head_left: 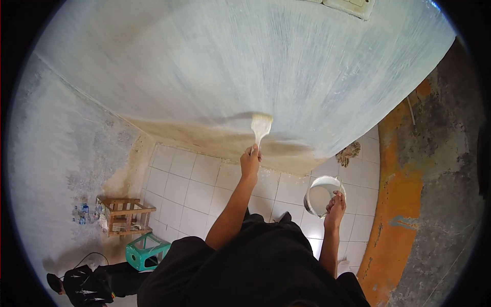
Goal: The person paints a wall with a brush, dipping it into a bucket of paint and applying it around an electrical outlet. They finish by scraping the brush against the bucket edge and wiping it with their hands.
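Observation:
My left hand (250, 162) is closed around the handle of a wide paintbrush (261, 124), whose pale bristles point up at the lower part of the whitish, streaked wall (255, 66). Bristle tips overlap the wall just above its unpainted, tan lower band. Lower and to the right, my right hand (335, 204) grips the handle of a white bucket (327, 181), fingers curled at its rim side. Whitish liquid paint (319, 198) fills part of the bucket.
A wooden stool-like frame (125, 215) and a green plastic stool (147, 250) stand at the left. Beyond them is another person (84, 284) in dark clothes. A crumpled rag (348, 153) lies on the tiled floor (199, 189). An orange-and-grey wall (394, 204) bounds the right.

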### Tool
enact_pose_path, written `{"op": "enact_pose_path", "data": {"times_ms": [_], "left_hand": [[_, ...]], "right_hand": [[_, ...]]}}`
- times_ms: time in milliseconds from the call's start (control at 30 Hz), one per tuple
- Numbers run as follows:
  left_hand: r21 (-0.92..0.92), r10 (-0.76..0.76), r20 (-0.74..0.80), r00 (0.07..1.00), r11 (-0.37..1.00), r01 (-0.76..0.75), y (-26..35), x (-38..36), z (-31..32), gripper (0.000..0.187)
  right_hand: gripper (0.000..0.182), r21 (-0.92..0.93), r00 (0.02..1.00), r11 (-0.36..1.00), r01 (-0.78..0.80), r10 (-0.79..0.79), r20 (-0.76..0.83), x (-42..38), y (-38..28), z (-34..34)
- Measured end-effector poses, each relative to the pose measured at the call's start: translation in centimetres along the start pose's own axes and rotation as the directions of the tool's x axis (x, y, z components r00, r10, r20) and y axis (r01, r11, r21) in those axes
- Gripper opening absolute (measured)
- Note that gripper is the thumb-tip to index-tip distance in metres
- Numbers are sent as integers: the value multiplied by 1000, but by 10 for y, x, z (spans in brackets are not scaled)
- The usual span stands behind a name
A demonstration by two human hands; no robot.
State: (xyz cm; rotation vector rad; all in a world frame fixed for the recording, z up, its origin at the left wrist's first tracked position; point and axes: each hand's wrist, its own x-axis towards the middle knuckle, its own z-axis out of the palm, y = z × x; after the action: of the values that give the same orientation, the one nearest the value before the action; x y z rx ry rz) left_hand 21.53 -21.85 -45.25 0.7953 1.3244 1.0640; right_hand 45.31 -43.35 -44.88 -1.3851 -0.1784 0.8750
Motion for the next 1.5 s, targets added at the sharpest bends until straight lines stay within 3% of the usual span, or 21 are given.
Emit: {"op": "enact_pose_path", "data": {"times_ms": [100, 200, 333, 433, 533, 667, 867, 933, 1033, 1133, 1500], "left_hand": [[35, -148, -23, 989, 988, 149, 4, -4, -12, 30], [76, -35, 31, 999, 997, 32, 28, 1, -12, 29], [54, 55, 57, 997, 997, -58, 106, -5, 5, 28], [-10, 56, 70, 996, 998, -55, 159, -23, 15, 28], [64, 107, 115, 988, 991, -114, 198, -46, 21, 28], [-16, 294, 129, 947, 955, -295, 254, -87, 26, 29], [-183, 579, 98, 809, 810, -557, 318, -112, 30, 37], [-228, 591, 116, 798, 798, -558, 323, -102, 36, 37], [-225, 605, 150, 782, 791, -568, 310, -72, 43, 41], [-181, 533, 131, 836, 842, -509, 277, -47, 48, 42], [73, 379, 77, 922, 920, -384, 64, 6, 43, 49]], "right_hand": [[21, -13, 1000, 1000, 0, 0, -7, -6, 3, 0], [20, -17, 1000, 1000, 0, 0, -14, -7, 6, 4], [20, 11, 1000, 1000, -18, 18, 20, -6, 10, 8], [20, 33, 999, 999, -20, 20, 29, -6, 15, 12], [20, 32, 1000, 999, -17, 16, 22, -4, 13, 18], [20, 22, 999, 1000, -14, 13, 30, -5, 9, 21], [20, 20, 999, 1000, -10, 9, 50, -6, 8, 23], [20, 19, 999, 1000, 2, -2, 51, -8, 5, 24], [20, 25, 999, 1000, 14, -15, 51, -9, 4, 26], [20, 22, 999, 1000, 20, -21, 50, -10, 6, 22], [18, 8, 1000, 1000, 2, -2, -9, -17, 27, -5]]}}
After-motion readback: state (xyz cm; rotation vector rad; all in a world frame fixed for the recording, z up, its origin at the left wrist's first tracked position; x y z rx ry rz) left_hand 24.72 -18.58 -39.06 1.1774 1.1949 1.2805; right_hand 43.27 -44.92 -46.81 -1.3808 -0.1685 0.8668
